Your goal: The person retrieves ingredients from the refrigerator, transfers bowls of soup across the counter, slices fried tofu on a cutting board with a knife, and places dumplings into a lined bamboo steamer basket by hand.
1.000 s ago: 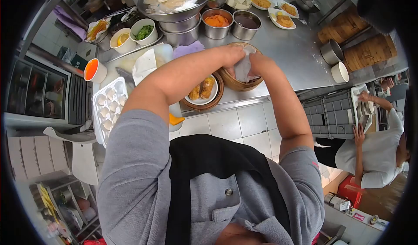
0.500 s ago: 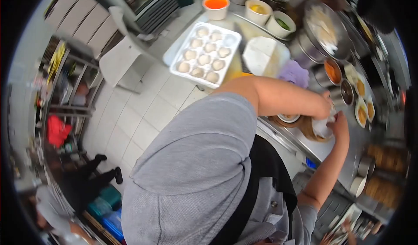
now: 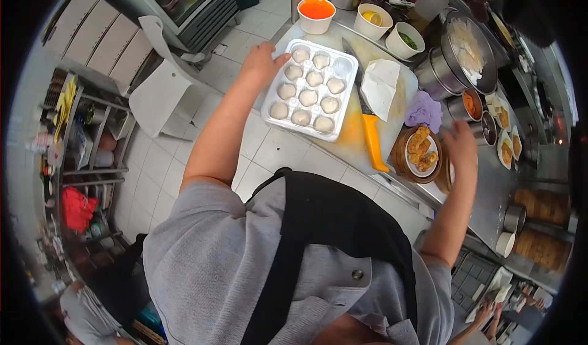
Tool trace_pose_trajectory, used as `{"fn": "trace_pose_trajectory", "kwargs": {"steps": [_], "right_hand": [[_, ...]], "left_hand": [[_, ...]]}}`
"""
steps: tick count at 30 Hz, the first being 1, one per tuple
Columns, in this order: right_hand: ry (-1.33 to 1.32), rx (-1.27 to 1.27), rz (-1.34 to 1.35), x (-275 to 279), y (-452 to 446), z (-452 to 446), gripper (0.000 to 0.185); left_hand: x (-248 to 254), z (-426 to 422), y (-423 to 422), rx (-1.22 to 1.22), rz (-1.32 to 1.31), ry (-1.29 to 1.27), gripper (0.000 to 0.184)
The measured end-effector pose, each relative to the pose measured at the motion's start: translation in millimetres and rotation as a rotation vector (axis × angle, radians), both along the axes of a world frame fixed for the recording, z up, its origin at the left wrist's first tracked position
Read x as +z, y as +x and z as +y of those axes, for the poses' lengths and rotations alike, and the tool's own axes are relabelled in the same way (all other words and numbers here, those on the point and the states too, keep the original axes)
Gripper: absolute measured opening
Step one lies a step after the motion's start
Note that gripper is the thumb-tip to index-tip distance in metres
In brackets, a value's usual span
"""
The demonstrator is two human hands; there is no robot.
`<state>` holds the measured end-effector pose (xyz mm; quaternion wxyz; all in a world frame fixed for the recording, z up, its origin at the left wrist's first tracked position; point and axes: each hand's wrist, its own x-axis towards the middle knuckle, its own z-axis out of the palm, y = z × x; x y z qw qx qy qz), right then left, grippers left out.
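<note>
My left hand point(image 3: 262, 66) is at the upper left edge of a white plastic tray point(image 3: 267, 113). Its thumb and fingers are apart, the thumb close to the rim. Round pale dough balls point(image 3: 309, 97) sit in the tray's hollows. On the other side, my right hand point(image 3: 460, 146), slightly blurred, hovers with fingers apart beside a bamboo steamer point(image 3: 401, 161). Inside that steamer is a white dish with browned food pieces point(image 3: 421, 152). A second steamer point(image 3: 445, 176) is mostly hidden behind the right hand and forearm.
A knife with a yellow handle point(image 3: 372, 143) lies on the cutting board point(image 3: 352, 152), near white paper point(image 3: 381, 87) and a purple cloth point(image 3: 424, 111). White tubs point(image 3: 315, 25) and metal pots point(image 3: 436, 72) stand behind. A white chair point(image 3: 160, 100) and a co-worker point(image 3: 92, 311) are at left.
My left hand has left the second steamer and swung left to the tray. My right hand has moved up from white material there. The first steamer's food is now uncovered to view.
</note>
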<state>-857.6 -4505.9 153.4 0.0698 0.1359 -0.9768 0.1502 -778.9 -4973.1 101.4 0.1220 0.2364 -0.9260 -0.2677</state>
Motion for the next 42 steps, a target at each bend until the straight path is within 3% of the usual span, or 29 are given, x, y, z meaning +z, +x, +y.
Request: {"fn": "trace_pose_trajectory", "kwargs": {"steps": [1, 2, 3, 4, 7, 8, 9, 11, 13, 15, 16, 18, 20, 22, 24, 25, 29, 31, 33, 38, 40, 42], "right_hand": [[-0.257, 0.125, -0.098, 2.0, 5.6, -43.5, 0.03], [-0.277, 0.182, -0.299, 17.9, 14.3, -94.7, 0.024], [-0.386, 0.389, -0.292, 1.4, 10.1, -131.0, 0.017], [-0.506, 0.462, -0.383, -1.4, 13.4, -172.1, 0.018], [-0.306, 0.556, -0.13, -37.3, -8.7, -268.6, 0.023], [-0.301, 0.547, -0.126, -36.8, -5.2, -285.6, 0.023], [-0.153, 0.483, -0.159, -35.0, -3.5, -300.8, 0.025], [-0.004, 0.408, -0.189, -31.9, -6.1, -312.9, 0.027], [-0.008, 0.388, -0.242, -29.7, -11.0, -310.3, 0.036], [0.009, 0.378, -0.296, -35.2, -22.0, -307.4, 0.037], [0.019, 0.371, -0.346, -38.2, -25.7, -305.6, 0.039], [0.028, 0.353, -0.242, -30.2, -14.9, -306.2, 0.035], [0.041, 0.324, -0.136, -28.5, -11.4, -312.1, 0.032], [0.349, 0.515, -0.068, -39.9, -20.6, -315.0, 0.024], [0.045, 0.511, 0.072, -65.0, -25.2, -305.5, 0.019], [-0.062, 0.439, -0.007, -63.0, -22.5, -303.7, 0.021], [-0.043, 0.331, -0.214, -53.7, -22.1, -292.5, 0.043], [-0.13, 0.324, -0.215, -37.7, -14.9, -276.6, 0.04], [-0.217, 0.35, -0.219, -36.5, -7.4, -268.3, 0.036], [-0.39, 0.241, -0.131, -55.6, -15.5, -286.1, 0.048], [-0.53, 0.351, -0.191, -47.4, -9.4, -282.4, 0.06], [-0.631, 0.291, -0.337, -60.0, -10.0, -290.6, 0.075]], "left_hand": [[-4.2, -5.2, -5.2, -0.019, 0.008, 0.003, 0.045], [-7.2, -10.3, -11.0, -0.123, -0.129, 0.123, 0.049], [-12.8, -14.1, -15.1, -0.225, -0.27, 0.243, 0.053], [-23.0, -10.8, -14.0, -0.253, -0.129, 0.222, 0.049], [-25.9, -5.8, -18.5, -0.255, 0.033, 0.316, 0.04], [-17.6, -0.7, -14.2, -0.258, 0.113, 0.469, 0.028], [-16.5, 3.7, -15.9, -0.27, 0.117, 0.469, 0.028], [-18.3, 6.7, -21.6, -0.075, 0.209, 1.408, 0.021], [-26.1, 0.3, -26.8, -0.115, 0.199, 1.349, 0.022], [-13.0, 2.6, -21.1, -0.18, 0.127, 1.598, 0.029], [-11.2, 5.6, -19.7, -0.189, 0.117, 1.601, 0.029], [-7.4, 11.9, -22.2, -0.06, 0.145, 1.824, 0.034], [-26.6, 8.1, -30.7, -0.126, 0.159, 1.798, 0.034], [-35.2, 6.5, -38.3, -0.152, 0.166, 1.742, 0.035], [-23.8, 12.4, -35.2, -0.175, 0.112, 1.873, 0.037], [-22.8, 16.0, -35.7, -0.196, 0.093, 1.879, 0.037], [-25.1, 18.5, -35.7, -0.271, 0.157, 1.682, 0.039], [-17.8, 19.3, -37.7, -0.286, 0.148, 1.633, 0.04], [-4.2, 25.4, -34.6, -0.246, 0.121, 1.742, 0.038], [-5.8, 32.6, -38.6, -0.258, 0.199, 1.662, 0.037], [-16.7, 28.8, -45.4, -0.157, 0.271, 1.542, 0.033], [10.9, 47.3, -35.9, -0.095, 0.312, 1.462, 0.033]]}}
